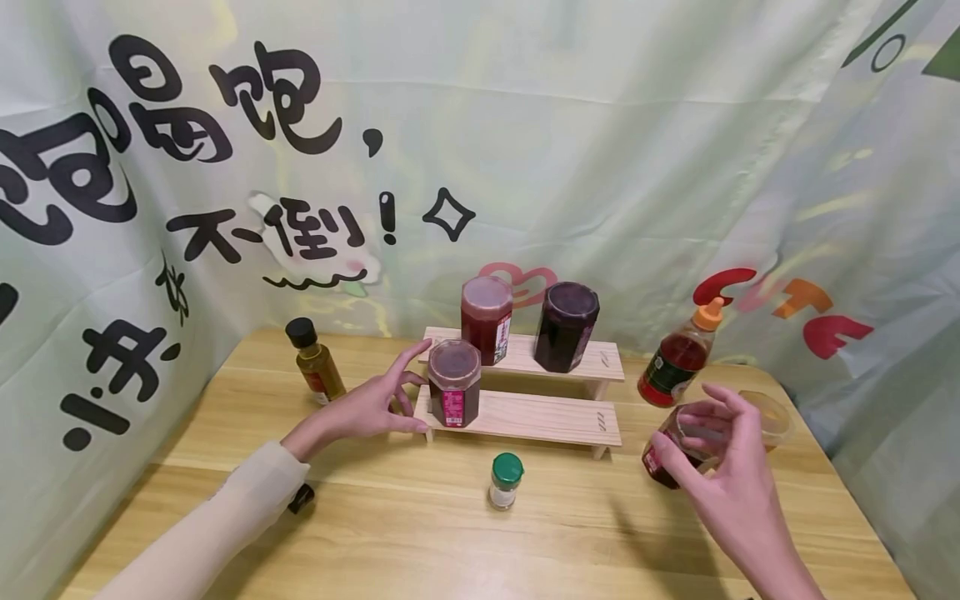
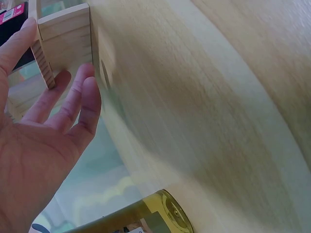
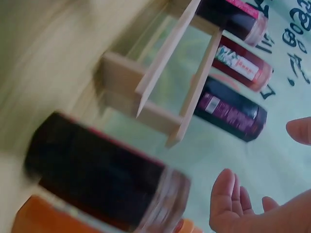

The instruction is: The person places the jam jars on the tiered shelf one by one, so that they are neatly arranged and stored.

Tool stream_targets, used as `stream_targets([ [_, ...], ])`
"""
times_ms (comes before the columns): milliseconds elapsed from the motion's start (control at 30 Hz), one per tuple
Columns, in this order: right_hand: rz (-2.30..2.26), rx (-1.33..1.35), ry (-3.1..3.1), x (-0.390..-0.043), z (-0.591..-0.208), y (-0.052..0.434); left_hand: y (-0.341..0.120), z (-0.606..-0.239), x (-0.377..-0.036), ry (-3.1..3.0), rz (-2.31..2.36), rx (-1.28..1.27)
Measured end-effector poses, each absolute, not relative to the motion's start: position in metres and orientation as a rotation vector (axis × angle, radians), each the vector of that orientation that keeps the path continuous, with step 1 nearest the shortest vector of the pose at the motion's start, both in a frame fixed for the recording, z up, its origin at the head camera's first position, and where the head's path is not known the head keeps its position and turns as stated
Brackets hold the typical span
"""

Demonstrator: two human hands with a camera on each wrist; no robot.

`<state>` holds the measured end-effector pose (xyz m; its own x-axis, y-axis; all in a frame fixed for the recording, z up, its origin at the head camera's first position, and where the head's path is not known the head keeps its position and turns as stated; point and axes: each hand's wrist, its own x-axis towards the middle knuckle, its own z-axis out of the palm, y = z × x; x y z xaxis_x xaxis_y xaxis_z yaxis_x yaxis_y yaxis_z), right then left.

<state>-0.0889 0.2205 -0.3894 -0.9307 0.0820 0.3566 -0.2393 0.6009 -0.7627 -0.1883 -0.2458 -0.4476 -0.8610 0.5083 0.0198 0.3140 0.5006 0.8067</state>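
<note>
A two-tier wooden shelf (image 1: 525,414) stands mid-table. Its top tier carries a red jar (image 1: 486,319) and a dark purple jar (image 1: 566,326); a dark jar with a pink label (image 1: 453,382) stands on the lower tier. My left hand (image 1: 405,392) is open with fingers spread beside that jar, thumb along the lower tier's left end. In the left wrist view the left hand (image 2: 58,63) frames the shelf end (image 2: 65,29). My right hand (image 1: 693,433) hovers open over a dark jar (image 1: 670,458) on the table at right. The right wrist view shows that jar (image 3: 97,170), blurred, just off my fingers (image 3: 228,199).
An oil bottle with a black cap (image 1: 315,362) stands left of the shelf. In front of the shelf is a small green-lidded bottle (image 1: 506,481). An orange-capped sauce bottle (image 1: 678,354) and a clear tub (image 1: 776,417) lie behind my right hand. Printed cloth walls enclose the table.
</note>
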Motion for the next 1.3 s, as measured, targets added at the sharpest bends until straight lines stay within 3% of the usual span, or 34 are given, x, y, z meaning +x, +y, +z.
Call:
stream_targets([
  [467,1.236,-0.164,-2.593,-0.08,-0.421,0.27,-0.247,-0.448,-0.188,2.53,1.289,0.71],
  [867,1.591,-0.082,-2.585,-0.097,-0.448,0.261,-0.246,-0.448,-0.189,2.53,1.285,0.721],
  [1300,1.601,-0.198,-2.589,-0.12,-0.459,0.251,-0.245,-0.448,-0.189,2.529,1.292,0.722],
])
